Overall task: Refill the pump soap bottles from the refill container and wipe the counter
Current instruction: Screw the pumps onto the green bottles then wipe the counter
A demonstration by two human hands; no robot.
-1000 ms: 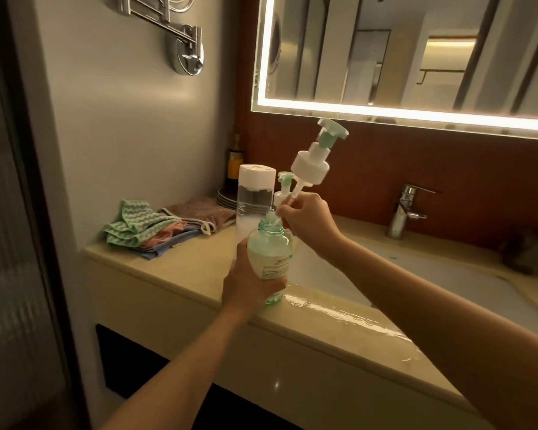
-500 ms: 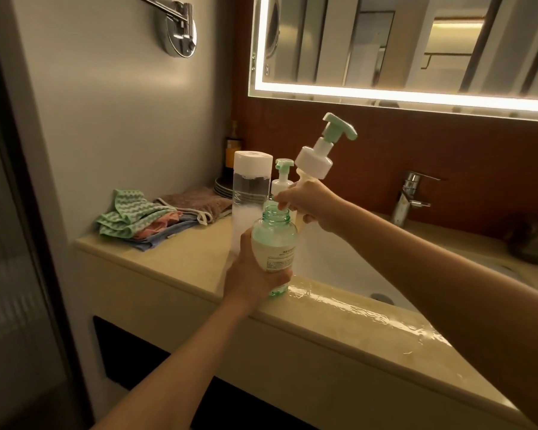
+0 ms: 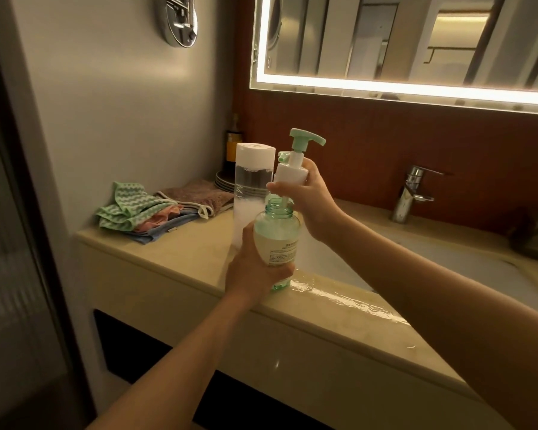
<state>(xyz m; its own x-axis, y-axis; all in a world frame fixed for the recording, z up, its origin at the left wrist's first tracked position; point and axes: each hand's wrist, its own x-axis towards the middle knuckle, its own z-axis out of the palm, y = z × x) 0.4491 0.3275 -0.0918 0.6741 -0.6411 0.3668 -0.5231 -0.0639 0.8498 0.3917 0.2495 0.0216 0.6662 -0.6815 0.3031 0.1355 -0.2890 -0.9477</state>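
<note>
Two hands busy, I note: left hand [image 3: 252,274] wraps green bottle [image 3: 278,240] at front edge of counter [image 3: 174,252]; right hand [image 3: 314,200] grips pump head [image 3: 292,172], tube dipped into the open neck; refill container [image 3: 253,187] just behind.

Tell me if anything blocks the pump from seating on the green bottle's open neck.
Nothing visible does. The white pump with green nozzle, in the right hand, hangs directly over the mouth of the clear green bottle, its tube inside; the left hand grips lower down.
</note>
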